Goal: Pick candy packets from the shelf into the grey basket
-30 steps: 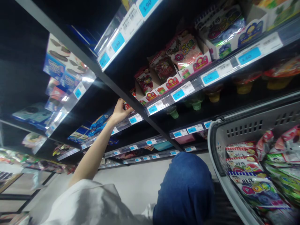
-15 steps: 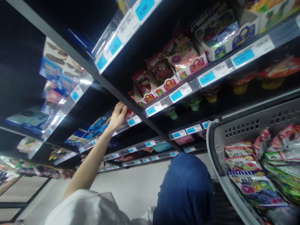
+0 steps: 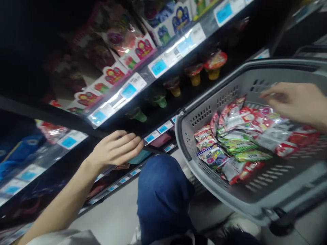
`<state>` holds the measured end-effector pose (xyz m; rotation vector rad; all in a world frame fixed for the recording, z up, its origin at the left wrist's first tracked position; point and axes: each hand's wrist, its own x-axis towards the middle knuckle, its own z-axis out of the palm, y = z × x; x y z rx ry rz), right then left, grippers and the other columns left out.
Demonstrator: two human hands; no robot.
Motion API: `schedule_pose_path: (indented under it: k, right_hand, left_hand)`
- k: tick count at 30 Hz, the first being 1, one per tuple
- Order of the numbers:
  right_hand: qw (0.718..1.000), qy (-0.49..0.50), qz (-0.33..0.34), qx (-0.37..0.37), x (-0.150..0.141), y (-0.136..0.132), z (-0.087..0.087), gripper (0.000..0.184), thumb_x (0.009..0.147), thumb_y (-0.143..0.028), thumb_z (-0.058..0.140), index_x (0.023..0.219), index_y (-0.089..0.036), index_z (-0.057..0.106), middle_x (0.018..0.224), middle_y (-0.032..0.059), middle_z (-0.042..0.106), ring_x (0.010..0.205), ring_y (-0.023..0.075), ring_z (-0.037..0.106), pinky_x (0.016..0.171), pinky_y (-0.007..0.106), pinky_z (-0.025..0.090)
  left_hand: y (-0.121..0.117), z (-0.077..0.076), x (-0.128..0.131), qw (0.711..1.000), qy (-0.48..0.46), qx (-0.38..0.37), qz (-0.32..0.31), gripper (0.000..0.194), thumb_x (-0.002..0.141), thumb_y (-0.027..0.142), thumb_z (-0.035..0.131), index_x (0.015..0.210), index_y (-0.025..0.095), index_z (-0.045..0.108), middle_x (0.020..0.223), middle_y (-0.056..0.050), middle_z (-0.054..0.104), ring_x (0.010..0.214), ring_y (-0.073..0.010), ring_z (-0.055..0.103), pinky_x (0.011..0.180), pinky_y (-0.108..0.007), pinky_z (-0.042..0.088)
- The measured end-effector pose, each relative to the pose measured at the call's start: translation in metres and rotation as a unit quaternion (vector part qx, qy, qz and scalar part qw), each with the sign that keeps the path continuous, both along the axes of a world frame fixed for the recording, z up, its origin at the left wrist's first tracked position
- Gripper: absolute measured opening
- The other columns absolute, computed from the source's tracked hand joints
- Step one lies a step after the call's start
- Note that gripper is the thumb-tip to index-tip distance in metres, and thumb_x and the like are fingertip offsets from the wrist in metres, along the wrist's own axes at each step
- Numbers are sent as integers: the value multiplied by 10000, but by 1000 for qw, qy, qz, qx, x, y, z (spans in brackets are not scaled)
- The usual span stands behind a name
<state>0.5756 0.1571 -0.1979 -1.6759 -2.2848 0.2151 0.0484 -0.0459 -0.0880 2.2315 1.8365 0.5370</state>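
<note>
My left hand [image 3: 119, 148] is in front of the shelf, palm down, with its fingers stretched out and nothing in it. It is nearest to the lower shelf edge and just above my bent knee. My right hand [image 3: 296, 102] hangs over the far right of a grey shopping basket [image 3: 182, 136], fingers loosely bent with a gap by the thumb, and I see nothing in it. Inside the basket lie several gummy candy bags: a blue-edged bag [image 3: 213, 156], green bags [image 3: 237, 144] and red bags [image 3: 286, 148].
Boxes of gummy candy bags [image 3: 143, 47] stand on the shelf above, behind price tags [image 3: 158, 66]. Jelly cups [image 3: 216, 64] sit on the shelf below. A red bag [image 3: 51, 129] and blue packs [image 3: 25, 146] are at the left. My knee [image 3: 163, 194] is between the shelves and the basket.
My left hand has drawn back from the red packs on the left shelf. My right hand has come into view over the basket. The view has swung right.
</note>
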Motion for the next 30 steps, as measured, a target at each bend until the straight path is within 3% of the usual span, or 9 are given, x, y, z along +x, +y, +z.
schedule_pose_path:
  k: [2,5,10,12,15,19,22,25,30]
  right_hand:
    - [999,-35,30,4,1,0,-1,362,984,-238,494,1230,-124,732,1220,121,707,1071,231,658,885,380,432]
    - [996,-43,78,4,-4,0,-3,374,1005,-249,463,1240,-105,715,1237,135,695,1022,196,649,856,352,404]
    - [994,-47,95,-12,-4,-2,-1,414,1005,-273,410,1260,-107,690,1174,130,704,987,204,656,845,351,430]
    - [994,-52,90,-22,-4,0,-2,416,976,-277,423,1265,-136,687,1178,121,707,1003,239,667,863,375,469]
    - [994,-48,95,-23,-2,4,-4,439,958,-320,404,1267,-175,680,1185,106,709,1033,270,676,892,407,510]
    - [991,-24,129,-18,3,7,-11,456,969,-386,359,1239,-186,667,1219,107,706,1101,284,674,952,417,514]
    - [991,-11,131,-20,7,10,-19,464,965,-420,327,1201,-198,659,1215,124,706,1068,298,688,935,453,523]
    - [992,18,125,-28,7,14,-25,449,929,-477,344,1138,-234,659,1176,115,720,1021,299,703,929,481,535]
    - [984,92,142,-61,7,16,-28,469,922,-625,387,1139,-321,672,1268,96,698,1152,296,681,1050,479,505]
  left_hand:
    - [32,-3,49,995,8,-1,-94,240,663,391,881,857,333,752,918,-24,756,890,-312,746,918,-545,631]
    - [85,-16,122,970,66,17,-234,163,875,380,702,1001,282,737,1019,-58,740,1015,-278,722,969,-475,597]
    - [177,-64,203,869,259,25,-422,311,940,112,502,1169,183,699,1125,-112,698,1070,-221,616,925,-332,504]
    - [208,-85,225,833,311,26,-456,358,926,62,500,1203,174,697,1209,-126,676,1110,-221,580,893,-319,469]
    - [241,-116,256,806,333,37,-488,400,899,63,577,1259,190,693,1305,-124,649,1160,-223,562,861,-315,436]
    - [258,-158,287,795,336,60,-502,218,940,127,602,1052,175,783,1288,-133,699,1228,-221,587,876,-329,446]
    - [266,-181,299,790,334,61,-511,177,934,124,635,944,183,801,1074,-121,772,1155,-185,659,975,-320,454]
    - [270,-176,298,789,325,86,-514,230,990,161,566,1012,194,792,1072,-121,770,1119,-187,687,1059,-357,431]
    - [260,-121,291,849,208,91,-477,365,1041,166,421,1267,190,707,1256,-136,708,1205,-217,641,941,-383,486]
